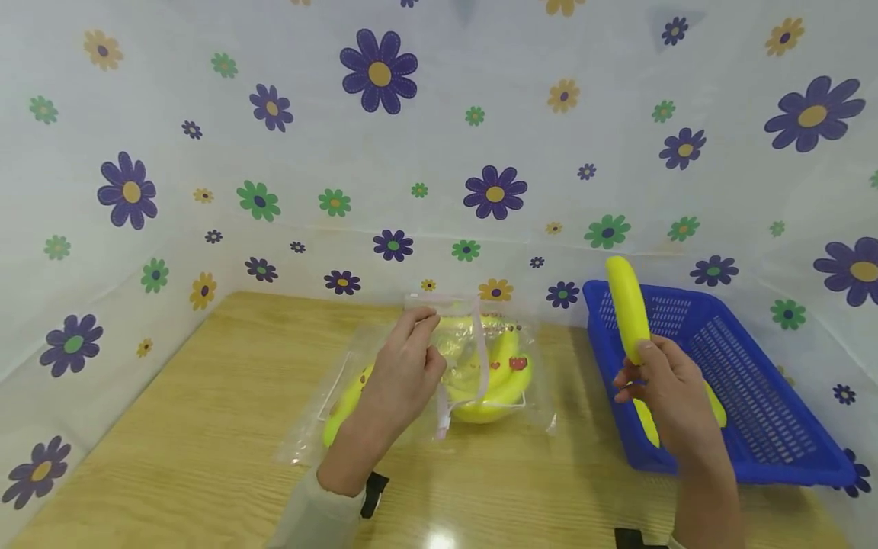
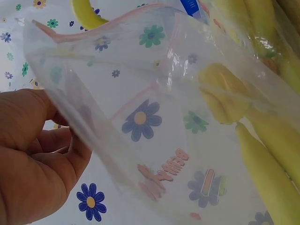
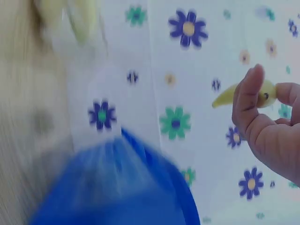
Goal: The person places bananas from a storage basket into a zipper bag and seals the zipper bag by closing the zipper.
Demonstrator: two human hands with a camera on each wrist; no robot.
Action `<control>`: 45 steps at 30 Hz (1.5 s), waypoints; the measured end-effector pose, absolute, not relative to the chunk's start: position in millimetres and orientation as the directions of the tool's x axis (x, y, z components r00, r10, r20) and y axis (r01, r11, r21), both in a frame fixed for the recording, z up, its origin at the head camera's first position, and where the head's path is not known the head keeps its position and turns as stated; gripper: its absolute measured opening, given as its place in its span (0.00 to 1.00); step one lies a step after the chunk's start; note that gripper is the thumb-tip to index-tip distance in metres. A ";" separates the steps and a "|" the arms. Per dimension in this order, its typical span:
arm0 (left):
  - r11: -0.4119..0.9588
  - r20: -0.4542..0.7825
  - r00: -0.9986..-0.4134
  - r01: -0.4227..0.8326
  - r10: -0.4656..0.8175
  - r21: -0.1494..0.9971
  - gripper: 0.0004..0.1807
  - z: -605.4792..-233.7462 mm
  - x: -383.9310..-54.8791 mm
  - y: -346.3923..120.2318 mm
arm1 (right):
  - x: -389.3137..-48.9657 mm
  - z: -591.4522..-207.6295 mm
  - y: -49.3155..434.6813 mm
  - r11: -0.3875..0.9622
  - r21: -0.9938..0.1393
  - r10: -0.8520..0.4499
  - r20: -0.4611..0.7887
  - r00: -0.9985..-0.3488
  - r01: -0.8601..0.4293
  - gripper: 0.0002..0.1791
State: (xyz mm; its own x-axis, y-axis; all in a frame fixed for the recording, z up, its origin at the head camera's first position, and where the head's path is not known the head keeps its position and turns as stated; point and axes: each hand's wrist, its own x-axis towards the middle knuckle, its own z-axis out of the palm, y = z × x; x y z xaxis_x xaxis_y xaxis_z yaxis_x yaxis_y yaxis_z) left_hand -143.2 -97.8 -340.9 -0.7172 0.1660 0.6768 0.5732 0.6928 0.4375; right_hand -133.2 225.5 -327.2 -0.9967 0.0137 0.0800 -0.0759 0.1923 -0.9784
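My right hand (image 1: 668,381) pinches a yellow banana (image 1: 627,301) by its lower end and holds it upright over the left side of a blue basket (image 1: 775,404). In the right wrist view, thumb and fingers close round that banana (image 3: 227,96). My left hand (image 1: 405,374) grips the edge of a clear zip bag (image 2: 117,84) with a pink strip along its mouth, its fingers curled at the film. Several bananas (image 1: 490,400) lie inside clear plastic on the table, one of them (image 1: 346,404) left of my left wrist. Red print marks the plastic.
Inside the basket, more yellow bananas (image 1: 645,423) show partly behind my right hand. The wooden table (image 1: 206,427) meets a white sheet (image 1: 302,152) with printed flowers at the back and sides. The basket stands close to the sheet at the right.
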 end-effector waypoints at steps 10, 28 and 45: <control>0.699 0.643 -0.752 0.538 0.146 0.471 0.22 -341.8 -141.9 -99.1 | -132.7 -339.0 188.9 0.110 -0.992 -0.175 0.041 -0.984 -0.061 0.23; 0.687 0.677 -0.721 0.567 0.147 0.454 0.21 -339.8 -145.3 -98.1 | -141.4 -354.5 187.1 0.158 -0.979 -0.486 0.035 -0.873 -0.128 0.23; 0.699 0.641 -0.754 0.534 0.140 0.475 0.22 -338.6 -144.4 -98.3 | -145.2 -372.7 163.5 0.117 -0.992 -0.527 -0.106 -0.843 0.052 0.21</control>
State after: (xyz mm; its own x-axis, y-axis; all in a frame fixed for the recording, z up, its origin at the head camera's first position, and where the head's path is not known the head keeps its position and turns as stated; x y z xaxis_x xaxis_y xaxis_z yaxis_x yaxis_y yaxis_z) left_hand -144.4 -98.3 -338.6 -0.7543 0.1398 0.6414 0.5339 0.6993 0.4754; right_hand -145.2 163.5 -372.7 -0.8430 -0.5273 -0.1059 0.0517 0.1166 -0.9918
